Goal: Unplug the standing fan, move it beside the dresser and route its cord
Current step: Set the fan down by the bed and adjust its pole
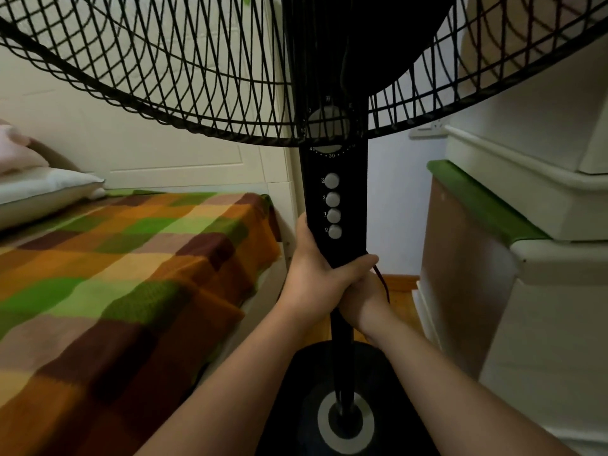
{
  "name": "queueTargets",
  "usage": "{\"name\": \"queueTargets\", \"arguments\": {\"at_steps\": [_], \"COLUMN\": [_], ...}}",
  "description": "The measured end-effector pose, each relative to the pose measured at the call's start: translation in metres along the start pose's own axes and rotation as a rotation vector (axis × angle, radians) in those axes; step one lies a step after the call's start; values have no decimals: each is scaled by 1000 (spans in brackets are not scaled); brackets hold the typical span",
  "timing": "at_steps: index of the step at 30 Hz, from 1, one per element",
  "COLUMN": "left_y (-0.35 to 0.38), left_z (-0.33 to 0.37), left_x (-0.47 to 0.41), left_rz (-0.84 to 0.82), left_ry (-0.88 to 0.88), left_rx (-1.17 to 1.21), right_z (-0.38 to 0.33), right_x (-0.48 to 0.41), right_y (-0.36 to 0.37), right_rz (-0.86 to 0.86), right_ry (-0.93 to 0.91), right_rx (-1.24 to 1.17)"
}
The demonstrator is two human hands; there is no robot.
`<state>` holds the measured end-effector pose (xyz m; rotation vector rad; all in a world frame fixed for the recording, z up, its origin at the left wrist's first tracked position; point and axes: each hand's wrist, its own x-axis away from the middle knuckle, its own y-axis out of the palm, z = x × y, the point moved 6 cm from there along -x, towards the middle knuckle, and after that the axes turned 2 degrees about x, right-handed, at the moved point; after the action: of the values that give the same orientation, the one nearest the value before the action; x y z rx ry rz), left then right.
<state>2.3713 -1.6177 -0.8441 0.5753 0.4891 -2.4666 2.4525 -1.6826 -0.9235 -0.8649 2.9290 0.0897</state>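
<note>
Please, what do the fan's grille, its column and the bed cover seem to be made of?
Grille: probably metal wire painted black, judging by thin crossing rods.
Column: likely black plastic, smooth, faint sheen, moulded around grey buttons.
Bed cover: soft matte textile, perhaps knitted; checked colours, it drapes over the edge.
</note>
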Motion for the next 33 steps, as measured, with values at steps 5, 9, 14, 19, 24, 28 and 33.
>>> {"name": "queueTargets", "arguments": {"at_steps": [5, 9, 14, 19, 24, 28, 33], "left_y": [-1, -2, -2, -3, -5, -21, -32], "left_z": [1, 2, 1, 3, 0, -4, -2], "left_x": [1, 1, 0, 0, 2, -3, -7], "left_rz": [-5, -7, -20, -16, -99, -247, -322], "left_ry": [-7, -20, -26, -21, -41, -141, -151], "left_rx": [-9, -5, 18, 23, 11, 117, 148], "right_z": [-5, 2, -24, -40, -19, -9, -4], "right_x": [11, 18, 14, 10, 4, 5, 14], "right_y": [16, 21, -4, -2, 2, -2, 8], "right_rz": [155, 125, -247, -386, -264, -144, 256], "right_ry": [-185, -175, -204, -137, -91, -32, -127], "right_rx": [-406, -434, 216, 240, 260, 251, 144]}}
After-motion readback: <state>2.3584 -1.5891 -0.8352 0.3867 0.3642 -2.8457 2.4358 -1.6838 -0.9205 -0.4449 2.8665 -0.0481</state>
